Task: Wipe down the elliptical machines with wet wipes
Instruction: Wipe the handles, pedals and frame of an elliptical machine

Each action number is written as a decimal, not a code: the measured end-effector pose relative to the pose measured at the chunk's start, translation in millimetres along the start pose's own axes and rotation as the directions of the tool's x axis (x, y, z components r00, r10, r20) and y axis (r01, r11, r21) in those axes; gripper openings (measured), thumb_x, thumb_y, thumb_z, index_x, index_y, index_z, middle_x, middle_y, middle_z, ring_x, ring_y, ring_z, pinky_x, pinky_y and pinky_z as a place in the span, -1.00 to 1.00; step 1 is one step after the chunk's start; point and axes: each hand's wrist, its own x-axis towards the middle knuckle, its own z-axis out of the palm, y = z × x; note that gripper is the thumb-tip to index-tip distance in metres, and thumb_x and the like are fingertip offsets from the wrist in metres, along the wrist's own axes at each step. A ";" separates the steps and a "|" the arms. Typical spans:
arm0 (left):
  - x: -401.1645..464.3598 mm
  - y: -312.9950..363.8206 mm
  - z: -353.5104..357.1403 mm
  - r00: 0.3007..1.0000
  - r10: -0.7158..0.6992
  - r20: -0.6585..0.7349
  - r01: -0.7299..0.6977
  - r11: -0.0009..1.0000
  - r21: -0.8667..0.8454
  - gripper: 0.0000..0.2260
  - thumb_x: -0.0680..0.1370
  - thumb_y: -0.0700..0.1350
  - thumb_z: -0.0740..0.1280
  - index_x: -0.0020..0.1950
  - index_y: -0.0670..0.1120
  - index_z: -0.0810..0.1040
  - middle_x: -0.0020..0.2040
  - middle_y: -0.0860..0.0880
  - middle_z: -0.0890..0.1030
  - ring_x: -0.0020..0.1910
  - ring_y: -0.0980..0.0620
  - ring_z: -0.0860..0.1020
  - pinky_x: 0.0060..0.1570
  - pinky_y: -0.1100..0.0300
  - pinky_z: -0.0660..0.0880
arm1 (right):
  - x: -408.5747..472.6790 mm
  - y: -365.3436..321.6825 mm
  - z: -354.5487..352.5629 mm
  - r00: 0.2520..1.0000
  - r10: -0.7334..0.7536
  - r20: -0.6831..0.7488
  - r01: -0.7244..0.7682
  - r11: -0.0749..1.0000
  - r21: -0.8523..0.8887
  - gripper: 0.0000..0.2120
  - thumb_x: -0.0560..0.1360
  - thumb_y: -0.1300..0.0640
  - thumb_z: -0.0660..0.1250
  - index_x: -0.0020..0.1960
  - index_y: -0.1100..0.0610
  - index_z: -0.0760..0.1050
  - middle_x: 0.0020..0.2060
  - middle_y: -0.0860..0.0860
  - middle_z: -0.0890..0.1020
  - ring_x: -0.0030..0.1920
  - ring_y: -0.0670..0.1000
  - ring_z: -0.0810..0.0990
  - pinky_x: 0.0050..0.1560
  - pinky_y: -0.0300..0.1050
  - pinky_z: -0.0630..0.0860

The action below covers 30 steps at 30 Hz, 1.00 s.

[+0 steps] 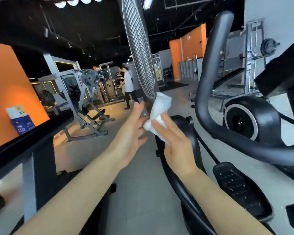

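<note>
Both my forearms reach up and forward from the bottom of the view, bare to the elbow, converging toward the middle. My left hand (132, 131) is raised with the palm turned inward to the right, fingers straight and held together, tips pointing up and touching a dark handle (147, 106). My right hand (175, 141) sits just beside it, back toward me, fingers mostly straight and angled up-left, with a white wipe (159, 112) held between the thumb and the fingers. The two hands are close together, fingertips nearly meeting.
</note>
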 end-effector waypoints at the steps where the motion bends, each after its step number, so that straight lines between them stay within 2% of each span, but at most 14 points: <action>1: -1.2 -6.8 2.7 1.000 0.020 0.004 -0.020 1.000 -0.003 -0.45 0.53 0.33 0.00 0.51 0.26 0.25 0.37 0.17 0.51 0.38 0.10 0.45 0.46 -0.12 0.26 | -18.2 1.1 -0.4 0.999 0.039 0.031 -0.038 0.999 -0.036 -0.49 0.48 0.46 0.04 0.30 0.19 0.53 0.35 0.11 0.41 0.39 -0.05 0.35 0.40 -0.28 0.28; 3: -2.6 -20.2 4.5 0.997 0.077 -0.004 -0.077 0.997 -0.004 -0.42 0.46 0.34 0.00 0.48 0.30 0.25 0.34 0.24 0.48 0.39 0.14 0.41 0.47 -0.07 0.24 | -54.5 0.8 -4.5 0.987 0.127 0.097 -0.116 0.987 -0.108 -0.35 0.36 0.56 0.05 0.31 0.10 0.47 0.33 0.12 0.47 0.31 0.01 0.43 0.32 -0.35 0.32; 6: -1.7 -33.4 1.3 0.994 0.113 0.004 -0.112 0.992 -0.061 -0.45 0.49 0.34 -0.06 0.48 0.31 0.22 0.34 0.26 0.41 0.40 0.17 0.36 0.51 -0.04 0.14 | -81.8 -9.1 -18.4 0.958 0.244 0.154 -0.220 0.963 -0.156 -0.33 0.31 0.49 0.00 0.29 0.09 0.51 0.31 0.11 0.53 0.16 -0.07 0.49 0.17 -0.40 0.38; 8: -0.4 -39.9 -3.1 0.990 0.141 0.028 -0.138 0.986 -0.090 -0.49 0.49 0.33 -0.06 0.42 0.33 0.26 0.32 0.31 0.44 0.36 0.25 0.40 0.50 0.00 0.18 | -68.7 -22.6 -18.3 0.954 0.274 0.124 -0.260 0.958 -0.119 -0.37 0.37 0.49 0.09 0.37 0.13 0.48 0.39 0.04 0.45 0.30 -0.19 0.42 0.29 -0.33 0.36; 11: 2.8 -48.9 -7.7 0.982 0.162 0.098 -0.142 0.973 -0.181 -0.55 0.57 0.27 -0.04 0.37 0.21 0.40 0.33 0.20 0.54 0.36 0.19 0.45 0.44 0.02 0.29 | -13.9 -40.9 -3.2 0.994 0.094 0.053 -0.086 0.987 -0.137 -0.57 0.55 0.31 0.23 0.42 0.23 0.41 0.46 0.16 0.33 0.50 -0.04 0.23 0.47 -0.19 0.23; 14: 1.2 -56.8 -21.2 0.977 0.169 0.133 -0.143 0.972 -0.189 -0.51 0.60 0.31 -0.05 0.45 0.20 0.33 0.46 0.15 0.42 0.46 0.20 0.32 0.48 0.01 0.22 | 17.2 -34.1 7.5 0.991 -0.093 0.099 0.121 0.933 -0.338 -0.61 0.65 0.06 0.18 0.35 0.30 0.48 0.47 0.15 0.28 0.51 0.16 0.21 0.46 0.10 0.29; 16: 2.8 -65.9 -33.7 0.989 0.135 0.062 -0.121 0.972 -0.201 -0.42 0.51 0.34 -0.01 0.52 0.23 0.20 0.50 0.17 0.34 0.48 0.25 0.26 0.50 0.01 0.18 | 3.2 -22.1 8.8 0.988 -0.122 0.096 0.153 0.882 -0.445 -0.61 0.68 0.05 0.11 0.31 0.28 0.52 0.45 0.14 0.28 0.49 0.17 0.24 0.46 0.03 0.31; 18: 5.4 -79.2 -41.8 0.992 0.128 0.022 -0.120 0.969 -0.217 -0.40 0.46 0.33 0.01 0.50 0.24 0.22 0.49 0.20 0.34 0.46 0.30 0.25 0.49 0.05 0.19 | -27.9 -18.9 10.8 0.997 -0.062 0.054 0.080 0.870 -0.486 -0.66 0.68 0.09 0.13 0.26 0.24 0.57 0.42 0.20 0.36 0.46 0.16 0.30 0.45 -0.15 0.29; 21: 5.3 -100.1 -40.3 0.993 0.102 0.064 -0.084 0.969 -0.231 -0.46 0.51 0.34 0.04 0.48 0.23 0.27 0.47 0.24 0.35 0.43 0.36 0.27 0.46 0.14 0.23 | -82.7 -25.5 16.2 0.994 0.104 0.020 -0.078 0.854 -0.514 -0.72 0.61 0.11 0.22 0.17 0.20 0.62 0.32 0.26 0.49 0.32 0.13 0.47 0.25 -0.22 0.40; 23: 2.9 -115.7 -34.4 0.987 0.070 0.145 -0.033 0.969 -0.243 -0.49 0.55 0.38 0.10 0.46 0.25 0.30 0.46 0.25 0.38 0.40 0.37 0.31 0.39 0.21 0.29 | -121.5 -30.8 13.2 0.974 0.221 0.050 -0.159 0.827 -0.539 -0.84 0.57 0.21 0.28 0.07 0.17 0.62 0.20 0.16 0.55 0.05 0.09 0.57 -0.02 -0.19 0.52; 24: 0.8 -123.3 -31.2 0.981 0.057 0.187 -0.010 0.970 -0.243 -0.50 0.51 0.37 0.11 0.43 0.28 0.32 0.43 0.26 0.40 0.40 0.35 0.33 0.36 0.22 0.29 | -139.2 -31.5 9.1 0.959 0.271 0.080 -0.181 0.807 -0.563 -0.89 0.51 0.31 0.33 -0.01 0.17 0.59 0.10 0.08 0.55 -0.11 0.09 0.54 -0.20 -0.13 0.54; 26: -3.3 -136.3 -26.4 0.969 0.026 0.247 0.035 0.970 -0.241 -0.55 0.47 0.33 0.10 0.34 0.31 0.36 0.35 0.29 0.45 0.37 0.33 0.38 0.37 0.21 0.28 | -157.8 -31.4 1.0 0.924 0.362 0.126 -0.209 0.752 -0.626 -0.75 0.36 0.48 0.37 -0.09 0.17 0.52 -0.05 0.01 0.50 -0.26 0.09 0.45 -0.43 -0.08 0.46; 28: -8.1 -145.5 -23.3 0.964 0.011 0.266 0.060 0.964 -0.257 -0.62 0.51 0.32 0.11 0.30 0.30 0.38 0.33 0.31 0.47 0.36 0.35 0.39 0.42 0.16 0.26 | -146.5 -31.9 -3.9 0.915 0.384 0.125 -0.207 0.713 -0.670 -0.64 0.28 0.54 0.37 -0.07 0.16 0.53 -0.15 -0.01 0.52 -0.32 0.06 0.45 -0.51 -0.11 0.41; 30: -9.7 -151.2 -23.8 0.969 0.014 0.246 0.056 0.959 -0.278 -0.63 0.55 0.33 0.14 0.31 0.28 0.41 0.38 0.28 0.44 0.37 0.37 0.35 0.47 0.09 0.25 | -109.4 -32.8 -2.4 0.952 0.297 0.075 -0.179 0.737 -0.652 -0.65 0.32 0.50 0.40 -0.04 0.15 0.50 -0.24 -0.02 0.53 -0.37 0.00 0.43 -0.49 -0.18 0.41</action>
